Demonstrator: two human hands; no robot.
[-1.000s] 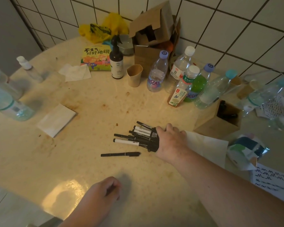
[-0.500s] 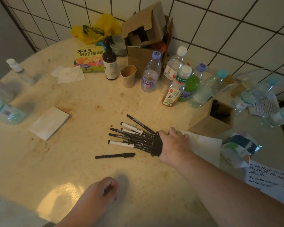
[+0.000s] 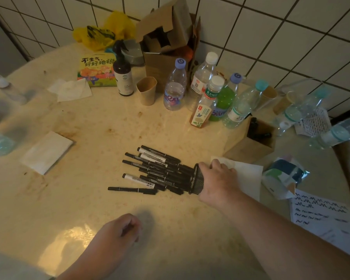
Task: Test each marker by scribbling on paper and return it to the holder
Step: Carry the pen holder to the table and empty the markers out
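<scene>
Markers [image 3: 156, 170] spill from mesh holder [image 3: 197, 179], seemingly gripped by right hand [image 3: 218, 182].

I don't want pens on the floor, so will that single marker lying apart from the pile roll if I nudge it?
The lone marker looks slim and round, so it would likely roll. The table looks glossy, so probably slippery.

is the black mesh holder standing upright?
No. The black mesh holder lies tipped on its side in the right hand, black markers spilling onto the table.
</scene>
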